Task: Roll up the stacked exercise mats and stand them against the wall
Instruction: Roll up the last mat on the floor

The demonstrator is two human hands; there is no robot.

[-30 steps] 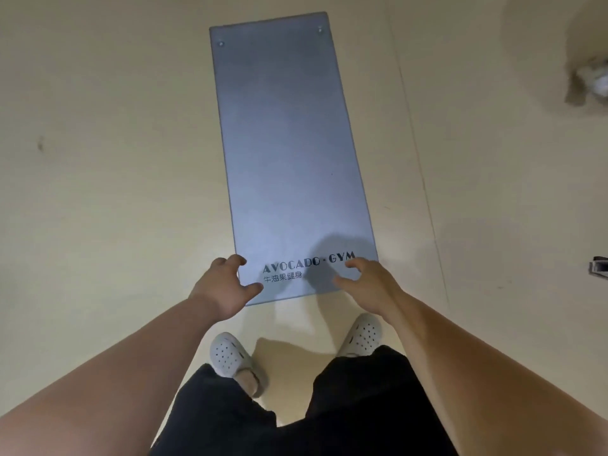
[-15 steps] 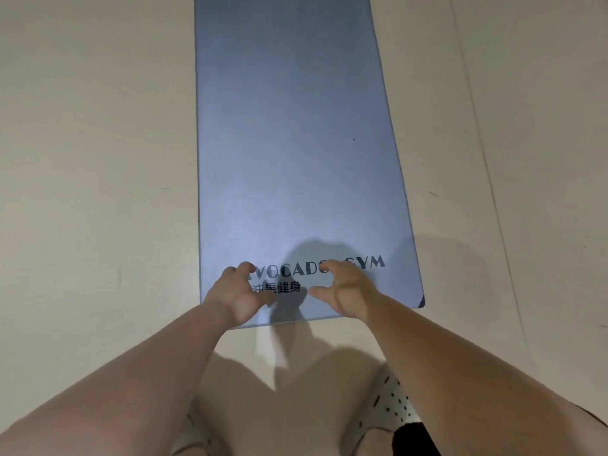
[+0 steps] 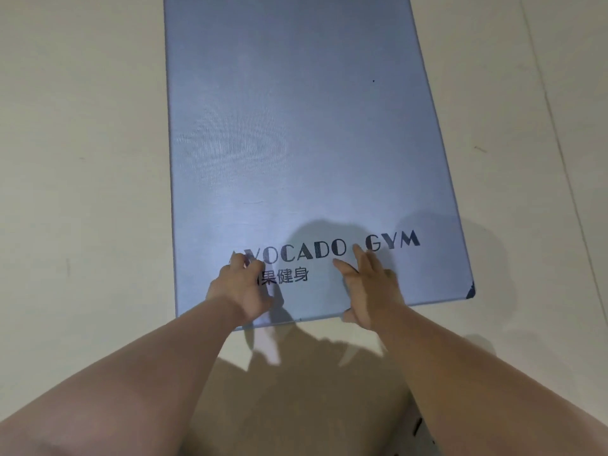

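A blue-grey exercise mat [image 3: 296, 126] printed "AVOCADO GYM" lies flat on the cream floor and runs away from me past the top of the view. Both hands are at its near short edge. My left hand [image 3: 240, 291] sits left of centre with bent fingers on the print, its thumb side over the edge. Right of it, my right hand [image 3: 368, 287] has its fingers spread on top and its thumb hooked at the edge. The edge still lies flat on the floor. Whether another mat lies underneath is hidden.
Bare cream floor [image 3: 82, 159] surrounds the mat on both sides. A thin floor seam [image 3: 559, 143] runs along the right. The mat's near right corner [image 3: 471, 289] is dark and chipped. My shadow falls on the floor between my arms.
The camera has dropped closer to the mat, so my feet and shorts have left the view. Both hands have moved from just touching the near edge to lying over it.
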